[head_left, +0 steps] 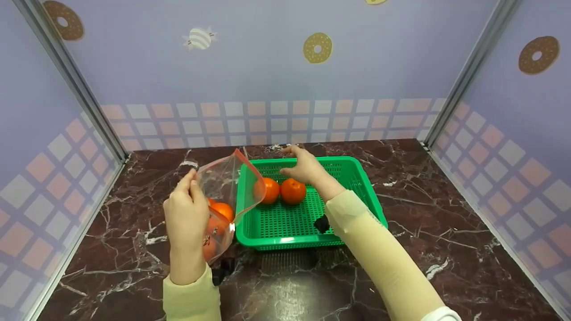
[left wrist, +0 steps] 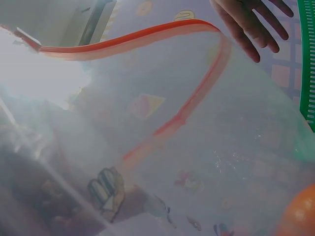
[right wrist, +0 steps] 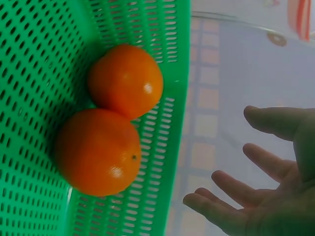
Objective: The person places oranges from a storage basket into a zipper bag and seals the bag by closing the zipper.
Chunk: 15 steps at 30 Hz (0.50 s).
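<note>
My left hand [head_left: 186,218] pinches the left edge of a clear zip bag [head_left: 223,178] with a red-orange seal strip [left wrist: 133,38]. The bag's mouth gapes toward the basket, and several oranges [head_left: 223,211] lie in its lower part. A green plastic basket [head_left: 290,241] stands to the right of the bag. Two oranges, one on the left [head_left: 270,191] and one on the right [head_left: 293,192], touch each other inside it; clear film partly overlaps the left one. Above them hovers my right hand [head_left: 305,168], fingers spread and holding nothing.
Everything rests on a dark marbled tabletop [head_left: 446,240]. Patterned lilac panels [head_left: 258,67] enclose the back and both sides. A black strap piece [head_left: 321,224] hangs at the right wrist, over the basket.
</note>
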Available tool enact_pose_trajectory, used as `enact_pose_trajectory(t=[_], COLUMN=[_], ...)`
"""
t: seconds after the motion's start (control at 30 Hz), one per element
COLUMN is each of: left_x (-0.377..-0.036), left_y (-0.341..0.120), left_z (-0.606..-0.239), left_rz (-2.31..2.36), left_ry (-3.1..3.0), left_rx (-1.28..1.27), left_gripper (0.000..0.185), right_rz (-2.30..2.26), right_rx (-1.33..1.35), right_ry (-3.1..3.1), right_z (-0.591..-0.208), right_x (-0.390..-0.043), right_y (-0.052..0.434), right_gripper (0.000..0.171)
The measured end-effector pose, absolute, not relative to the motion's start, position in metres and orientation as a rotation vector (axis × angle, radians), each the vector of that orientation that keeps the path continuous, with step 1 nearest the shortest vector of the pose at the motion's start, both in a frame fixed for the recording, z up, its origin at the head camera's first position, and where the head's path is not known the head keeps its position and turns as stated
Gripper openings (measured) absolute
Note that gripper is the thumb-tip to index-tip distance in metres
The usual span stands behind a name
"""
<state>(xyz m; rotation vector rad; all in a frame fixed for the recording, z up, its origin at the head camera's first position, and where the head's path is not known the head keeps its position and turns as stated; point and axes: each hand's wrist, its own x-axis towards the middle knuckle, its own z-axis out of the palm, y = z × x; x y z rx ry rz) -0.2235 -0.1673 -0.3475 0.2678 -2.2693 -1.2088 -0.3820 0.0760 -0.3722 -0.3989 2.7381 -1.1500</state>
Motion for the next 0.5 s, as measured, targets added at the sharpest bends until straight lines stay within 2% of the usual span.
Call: enact_pose_trajectory(t=[0.5], left_x=[-0.222], left_y=[-0.167], left_z=[-0.346], left_rz=[-1.212], left_ry=[-2.284], left_rx=[0.278], left_gripper=[0.039], right_rz=[-0.969], right_rx=[-0.391], right_ry=[2.686], right_z=[-0.399], right_x=[-0.398], right_y=[0.083], right_gripper=[0.063])
